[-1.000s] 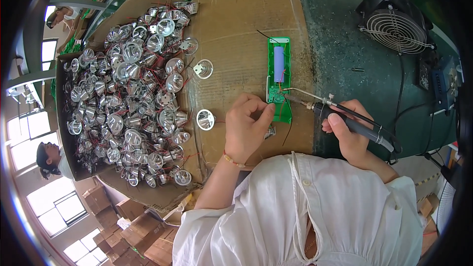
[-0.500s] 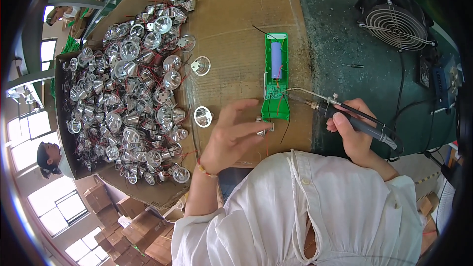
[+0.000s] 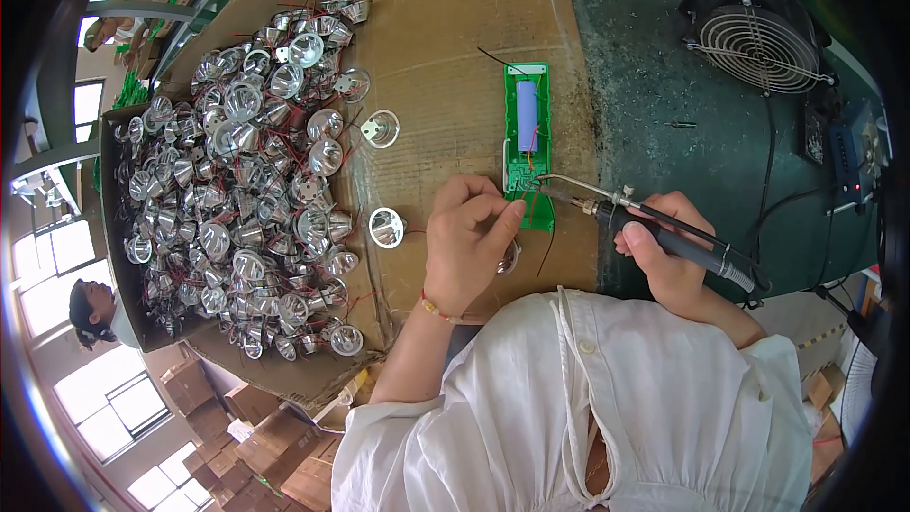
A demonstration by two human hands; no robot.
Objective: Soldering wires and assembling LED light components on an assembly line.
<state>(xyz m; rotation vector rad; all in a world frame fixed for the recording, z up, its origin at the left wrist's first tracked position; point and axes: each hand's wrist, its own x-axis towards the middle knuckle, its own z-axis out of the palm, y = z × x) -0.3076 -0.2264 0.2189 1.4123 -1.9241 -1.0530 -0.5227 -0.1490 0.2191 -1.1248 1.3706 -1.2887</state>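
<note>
While the left hand (image 3: 469, 242) rests on the cardboard sheet (image 3: 445, 85), its fingers are pinched narrow against the lower end of the green circuit board (image 3: 527, 147), with a thin wire seemingly between them, though that is too small to tell for sure. From four o'clock of the board, the right hand (image 3: 668, 261) is wrapped firmly around a dark soldering iron (image 3: 654, 228), whose metal tip touches the board's lower part. A pale blue cylindrical cell (image 3: 527, 116) sits on the board's upper half. At nine o'clock lies a heap of silver reflector cups (image 3: 237, 180); one loose cup (image 3: 386, 227) sits just beside the left hand. At two o'clock stands a black fan (image 3: 763, 33).
</note>
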